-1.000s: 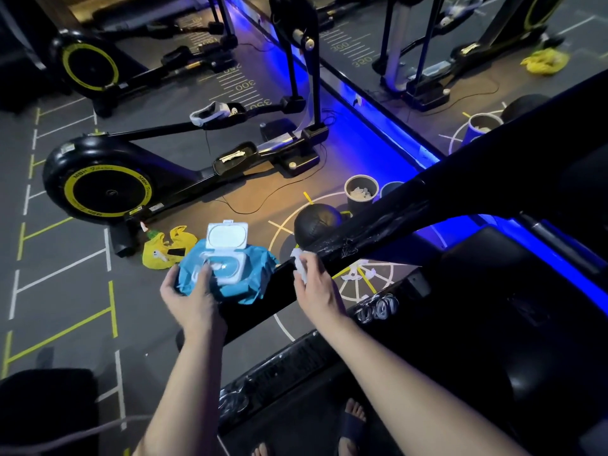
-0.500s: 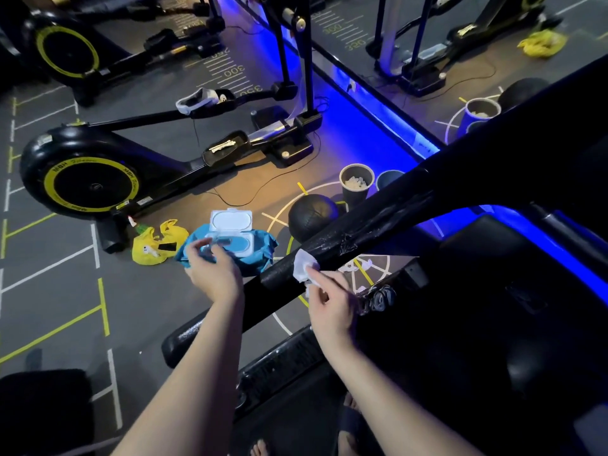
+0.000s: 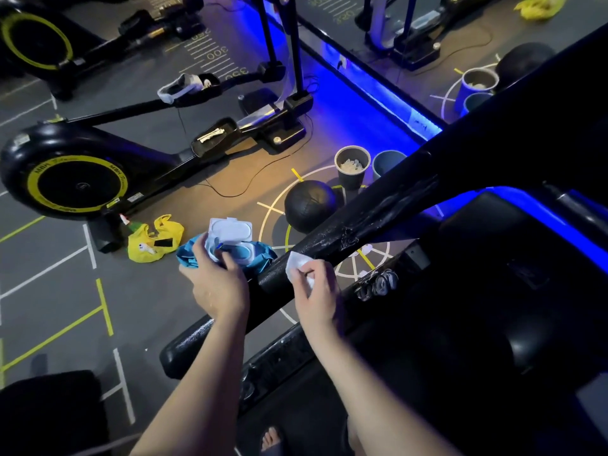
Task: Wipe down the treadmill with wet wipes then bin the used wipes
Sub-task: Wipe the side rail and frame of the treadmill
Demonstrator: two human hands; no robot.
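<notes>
Dark gym flooring [image 3: 65, 291] marked with white and yellow lines runs under everything, lit by a blue light strip [image 3: 378, 90] along the base of a mirror. A white wet wipe [image 3: 296, 263] lies bunched against the near side of the treadmill handrail [image 3: 362, 222], pinched between the curled fingers and thumb of the right hand [image 3: 316, 287]. The black handrail crosses the view on a slant and looks scuffed and streaked above the wipe. Just left of it, the left hand [image 3: 217, 284] grips a blue wipe pack [image 3: 256, 258] with its white flip lid [image 3: 230, 230] standing open, the fingers at the opening.

Beyond the rail on the floor sit a black medicine ball [image 3: 307, 205], a dark bin [image 3: 352, 167] holding white crumpled pieces, and a second container [image 3: 386, 162] partly hidden by the rail. A yellow bag [image 3: 154, 241] lies left of the pack, beside a black and yellow elliptical trainer [image 3: 75, 182]. The treadmill's lower frame [image 3: 289, 353] and a bare foot [image 3: 271, 437] show at the bottom.
</notes>
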